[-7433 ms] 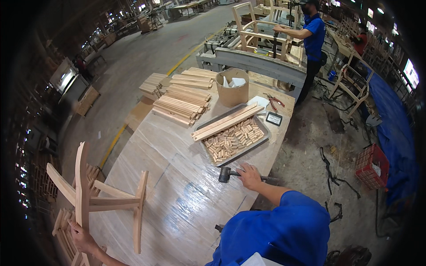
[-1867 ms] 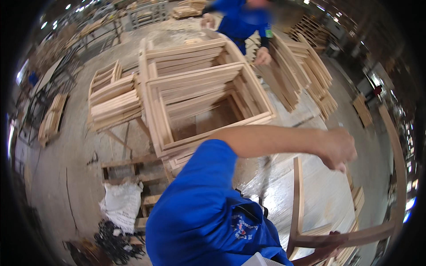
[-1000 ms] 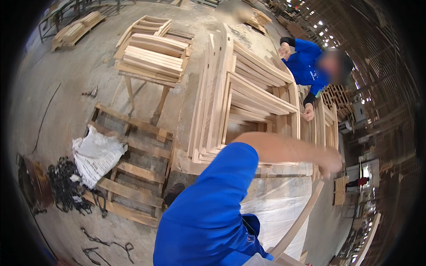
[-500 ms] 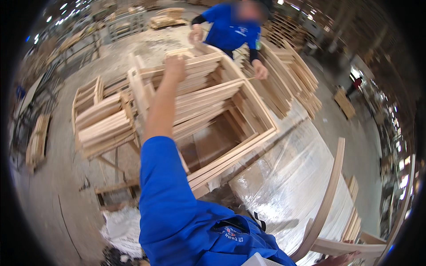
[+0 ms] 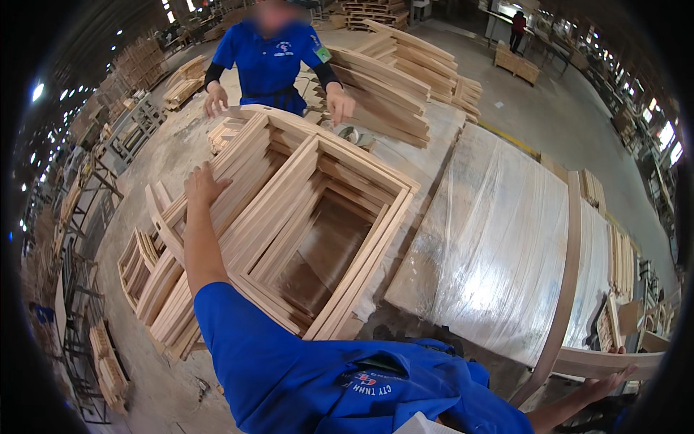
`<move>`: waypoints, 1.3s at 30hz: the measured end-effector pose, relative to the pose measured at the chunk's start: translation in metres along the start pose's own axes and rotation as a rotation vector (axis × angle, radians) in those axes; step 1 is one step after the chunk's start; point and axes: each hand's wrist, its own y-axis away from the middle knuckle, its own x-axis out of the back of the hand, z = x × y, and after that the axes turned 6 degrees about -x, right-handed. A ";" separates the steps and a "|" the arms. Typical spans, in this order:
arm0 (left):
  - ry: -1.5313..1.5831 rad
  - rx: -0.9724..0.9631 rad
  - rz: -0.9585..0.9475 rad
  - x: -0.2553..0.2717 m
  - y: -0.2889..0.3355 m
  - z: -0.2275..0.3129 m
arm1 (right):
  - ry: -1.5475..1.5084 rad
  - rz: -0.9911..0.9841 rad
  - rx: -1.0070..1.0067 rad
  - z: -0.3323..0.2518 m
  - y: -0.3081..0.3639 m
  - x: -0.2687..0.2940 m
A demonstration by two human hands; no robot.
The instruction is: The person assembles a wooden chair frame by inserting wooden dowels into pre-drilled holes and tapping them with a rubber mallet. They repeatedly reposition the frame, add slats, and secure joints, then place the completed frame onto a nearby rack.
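Wooden piece [image 5: 568, 282] in right hand [image 5: 606, 385]; left hand [image 5: 204, 185] at edge of frames [image 5: 278, 202].

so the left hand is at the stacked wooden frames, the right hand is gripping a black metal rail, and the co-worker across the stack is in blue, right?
Not quite: the head view shows the right hand gripping a wooden rail, not a black metal one. The left hand is at the stacked wooden frames, and the co-worker across the stack is in blue.

Swung the left hand [image 5: 204, 184] across from the right to the stacked wooden chair frames [image 5: 278, 192], with the right hand [image 5: 606, 383] now gripping a curved wooden chair part [image 5: 571, 267] instead of a mallet.
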 end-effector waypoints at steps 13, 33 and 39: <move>-0.031 -0.035 -0.014 0.012 -0.006 0.020 | -0.055 -0.077 -0.220 -0.021 0.003 -0.012; -0.333 -0.091 -0.047 0.059 0.002 0.027 | -0.607 -0.037 -0.375 0.031 0.006 -0.054; -0.313 0.003 0.095 0.133 0.049 0.046 | -1.482 0.262 -1.160 0.040 -0.025 -0.076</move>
